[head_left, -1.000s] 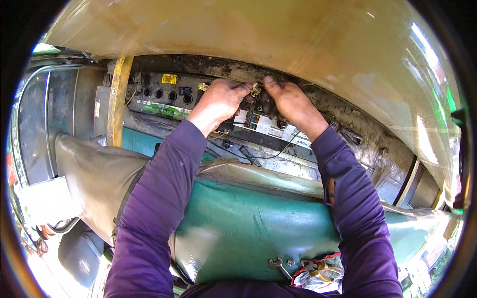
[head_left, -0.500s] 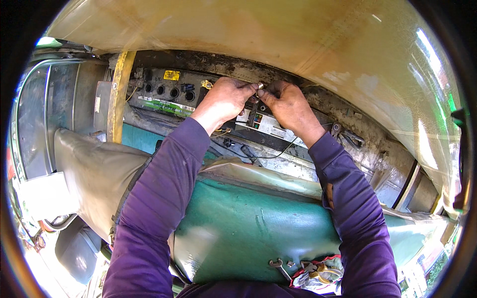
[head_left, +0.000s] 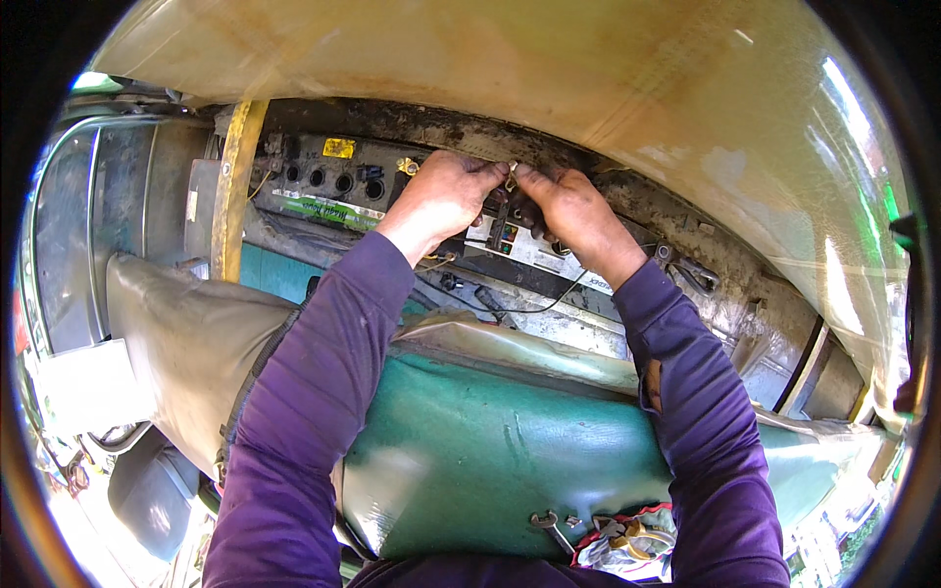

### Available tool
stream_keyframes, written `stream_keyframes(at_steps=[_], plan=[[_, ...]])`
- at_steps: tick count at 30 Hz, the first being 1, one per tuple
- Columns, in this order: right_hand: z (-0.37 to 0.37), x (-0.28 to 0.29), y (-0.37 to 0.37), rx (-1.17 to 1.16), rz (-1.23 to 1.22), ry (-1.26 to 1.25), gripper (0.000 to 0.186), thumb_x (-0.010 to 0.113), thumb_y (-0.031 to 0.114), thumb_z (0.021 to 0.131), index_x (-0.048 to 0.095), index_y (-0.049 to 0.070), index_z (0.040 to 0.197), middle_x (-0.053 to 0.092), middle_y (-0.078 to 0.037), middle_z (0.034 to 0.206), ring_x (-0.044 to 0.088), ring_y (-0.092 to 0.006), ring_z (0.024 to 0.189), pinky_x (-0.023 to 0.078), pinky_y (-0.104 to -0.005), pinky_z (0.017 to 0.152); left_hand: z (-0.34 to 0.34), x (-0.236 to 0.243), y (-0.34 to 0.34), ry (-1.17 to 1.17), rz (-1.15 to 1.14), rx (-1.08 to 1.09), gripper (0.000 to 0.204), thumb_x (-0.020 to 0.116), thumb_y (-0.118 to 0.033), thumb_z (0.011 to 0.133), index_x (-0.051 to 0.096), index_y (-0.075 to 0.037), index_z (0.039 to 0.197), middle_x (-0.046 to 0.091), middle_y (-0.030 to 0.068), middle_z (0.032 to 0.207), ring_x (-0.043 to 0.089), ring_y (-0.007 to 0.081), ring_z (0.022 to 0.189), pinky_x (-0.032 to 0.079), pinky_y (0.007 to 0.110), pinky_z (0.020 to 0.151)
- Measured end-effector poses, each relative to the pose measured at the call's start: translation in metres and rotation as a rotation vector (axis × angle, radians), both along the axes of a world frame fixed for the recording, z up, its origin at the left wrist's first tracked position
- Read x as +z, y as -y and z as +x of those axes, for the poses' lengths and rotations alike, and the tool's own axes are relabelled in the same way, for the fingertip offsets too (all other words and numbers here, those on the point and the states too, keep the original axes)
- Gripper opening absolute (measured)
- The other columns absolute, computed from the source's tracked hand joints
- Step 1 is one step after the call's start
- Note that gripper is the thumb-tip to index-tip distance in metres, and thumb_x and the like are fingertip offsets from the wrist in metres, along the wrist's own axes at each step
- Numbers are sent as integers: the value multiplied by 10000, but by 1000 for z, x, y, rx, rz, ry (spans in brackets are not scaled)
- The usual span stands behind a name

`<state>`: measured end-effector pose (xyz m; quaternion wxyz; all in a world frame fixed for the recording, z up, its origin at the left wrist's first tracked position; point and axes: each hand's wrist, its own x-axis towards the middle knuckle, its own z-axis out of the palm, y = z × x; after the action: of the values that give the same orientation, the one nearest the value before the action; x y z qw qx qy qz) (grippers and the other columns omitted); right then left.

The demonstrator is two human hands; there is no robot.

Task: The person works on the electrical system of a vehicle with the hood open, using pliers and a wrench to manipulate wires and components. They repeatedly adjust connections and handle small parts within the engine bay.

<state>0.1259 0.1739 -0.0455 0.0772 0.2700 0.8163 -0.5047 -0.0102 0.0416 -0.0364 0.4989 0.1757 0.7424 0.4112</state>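
My two hands meet above the batteries at the back, fingertips almost touching. Between them is a small shiny metal piece [head_left: 512,169], too small to name further. My left hand [head_left: 443,196] pinches it from the left with thumb and fingers. From the right, the thumb and curled fingers of my right hand [head_left: 580,214] close on it too. Beneath them lies a battery with a white label [head_left: 537,250], partly hidden by the hands. Left of my left hand, another battery with a green label [head_left: 319,209] has several round openings along its top and a brass-coloured terminal [head_left: 407,167].
A green padded seat [head_left: 510,441] lies under my forearms. On its near edge are an open-end wrench [head_left: 553,530] and a red-edged cloth [head_left: 637,563] with metal parts. A yellow post [head_left: 236,186] stands at left. Loose black cable [head_left: 534,311] runs before the batteries.
My right hand has turned and shifted slightly, its thumb now higher beside the metal piece. Less of that piece shows between the fingers. My left hand stays nearly still.
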Motion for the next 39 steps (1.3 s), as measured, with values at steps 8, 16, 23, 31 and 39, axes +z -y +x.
stream_keyframes(at_steps=[8,16,23,31,39], plan=[[-1,2,4,-20,193,-5,576,687,397,916,630,-143,1111,669,-363,1051,641,-484,1074,510,-470,944,0,0,-1,-44,23,-8,375,662,-321,1001,734,47,997,580,14,627,486,89,509,364,294,459],[4,-16,-9,-7,-54,-202,346,664,205,978,666,-21,1240,720,-188,1189,668,-287,1119,492,-388,1002,-2,7,-1,142,12,56,300,646,-265,994,751,16,981,679,54,753,493,106,531,383,282,484],[9,-21,-8,37,-82,-215,324,619,217,988,677,29,1245,708,-211,1191,671,-373,1111,510,-402,973,-13,10,6,212,1,-164,195,592,-46,887,734,45,985,706,83,840,560,132,646,432,292,572],[8,-25,-6,12,-82,-167,343,630,224,977,688,-5,1225,698,-256,1170,674,-395,1083,517,-408,953,-15,5,13,257,-44,-77,199,648,-61,956,631,55,1117,732,127,988,610,136,756,495,264,664],[5,-7,-12,154,37,-64,320,654,258,927,746,-11,1074,713,-268,999,701,-410,922,547,-426,836,-18,1,14,246,-19,-107,191,701,-51,919,667,86,1048,727,152,943,702,203,819,576,321,706]])
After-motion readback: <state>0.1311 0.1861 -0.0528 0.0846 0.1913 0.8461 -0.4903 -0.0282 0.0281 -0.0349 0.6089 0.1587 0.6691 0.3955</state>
